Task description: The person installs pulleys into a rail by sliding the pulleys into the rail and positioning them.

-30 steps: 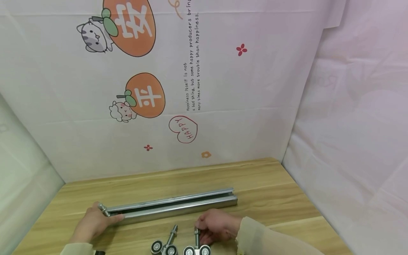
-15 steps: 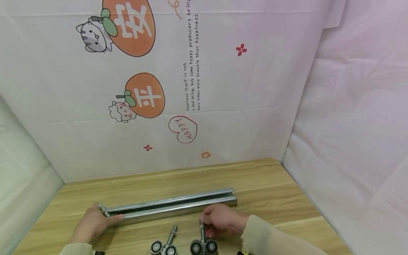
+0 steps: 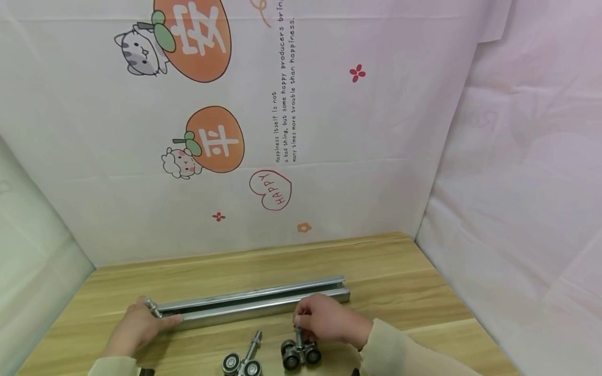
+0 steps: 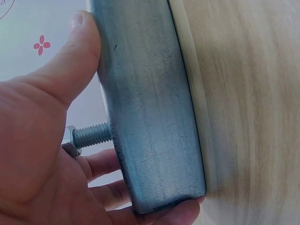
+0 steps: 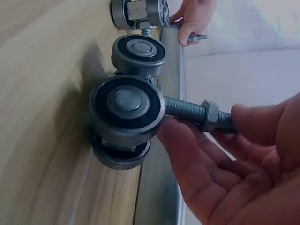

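Observation:
A slotted steel rail (image 3: 263,309) lies on the wooden table. My left hand (image 3: 136,328) grips its left end, thumb along the near wall and fingers curled under the end in the left wrist view. A threaded bolt with a nut (image 4: 91,136) sticks up from the slot there; whatever it joins inside is hidden. With my right hand (image 3: 329,319) I hold the bolt of a roller trolley (image 3: 300,355), its several black-sealed wheels in front of the rail. A second roller trolley (image 3: 242,364) stands to its left, bolt slanting up, partly cut off by the frame.
The wooden tabletop (image 3: 400,282) reaches back to a white printed cloth (image 3: 329,172). Another white cloth (image 3: 527,209) hangs along the right side. The second trolley sits close beside the held one.
The trolley in my right hand has moved right and up towards the rail, and has tilted so that its back wheels show. My left hand and the rail stay put.

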Motion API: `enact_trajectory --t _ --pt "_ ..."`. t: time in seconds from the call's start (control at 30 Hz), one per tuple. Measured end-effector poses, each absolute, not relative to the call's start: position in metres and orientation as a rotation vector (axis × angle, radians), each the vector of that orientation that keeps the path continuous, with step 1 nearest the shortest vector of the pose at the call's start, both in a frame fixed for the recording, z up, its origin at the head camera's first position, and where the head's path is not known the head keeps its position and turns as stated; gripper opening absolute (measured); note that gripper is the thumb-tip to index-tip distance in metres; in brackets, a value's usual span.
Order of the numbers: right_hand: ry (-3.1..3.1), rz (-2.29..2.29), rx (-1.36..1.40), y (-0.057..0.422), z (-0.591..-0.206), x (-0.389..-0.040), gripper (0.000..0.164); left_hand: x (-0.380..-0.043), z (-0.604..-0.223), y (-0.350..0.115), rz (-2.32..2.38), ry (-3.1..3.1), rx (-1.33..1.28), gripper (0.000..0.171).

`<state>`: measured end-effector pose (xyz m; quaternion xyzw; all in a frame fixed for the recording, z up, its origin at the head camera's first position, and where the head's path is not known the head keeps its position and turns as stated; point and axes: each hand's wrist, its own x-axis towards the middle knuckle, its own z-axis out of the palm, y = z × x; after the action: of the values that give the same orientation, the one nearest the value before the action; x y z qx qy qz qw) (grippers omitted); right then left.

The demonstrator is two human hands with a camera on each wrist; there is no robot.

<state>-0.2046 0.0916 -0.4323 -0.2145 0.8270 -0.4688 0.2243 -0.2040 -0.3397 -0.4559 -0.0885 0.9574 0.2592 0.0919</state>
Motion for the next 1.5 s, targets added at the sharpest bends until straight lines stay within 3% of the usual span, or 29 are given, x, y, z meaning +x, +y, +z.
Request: enact_trajectory --t 0.2,0.33,0.43,0.63,0.9,1.5 --pt "2.350 -1.135 -0.791 0.096 -0.427 -0.198 0.006 -0.204 -0.455 -0.340 0.766 2.838 -0.255 0.115" --pt "2.400 -1.040 -0.916 0.096 -0.429 -0.196 0.015 -0.205 -0.454 -0.339 0.754 2.836 -0.264 0.121" --pt "2.394 -1.031 -0.948 0.096 -0.435 -0.195 0.012 -0.205 -0.454 -0.340 0.753 2.838 -0.270 0.120" --pt "2.378 -1.147 -0.944 0.099 -0.447 -0.195 0.007 -0.204 -0.454 -0.338 0.760 2.844 -0.272 0.117" --pt "2.385 -1.291 -0.833 0.108 -0.454 -0.198 0.009 -0.203 -0.453 -0.338 0.766 2.806 -0.288 0.130" --pt "2.615 -1.212 -0.715 0.147 -0.453 -0.212 0.006 -0.203 -0.453 -0.338 0.755 2.831 -0.287 0.125"
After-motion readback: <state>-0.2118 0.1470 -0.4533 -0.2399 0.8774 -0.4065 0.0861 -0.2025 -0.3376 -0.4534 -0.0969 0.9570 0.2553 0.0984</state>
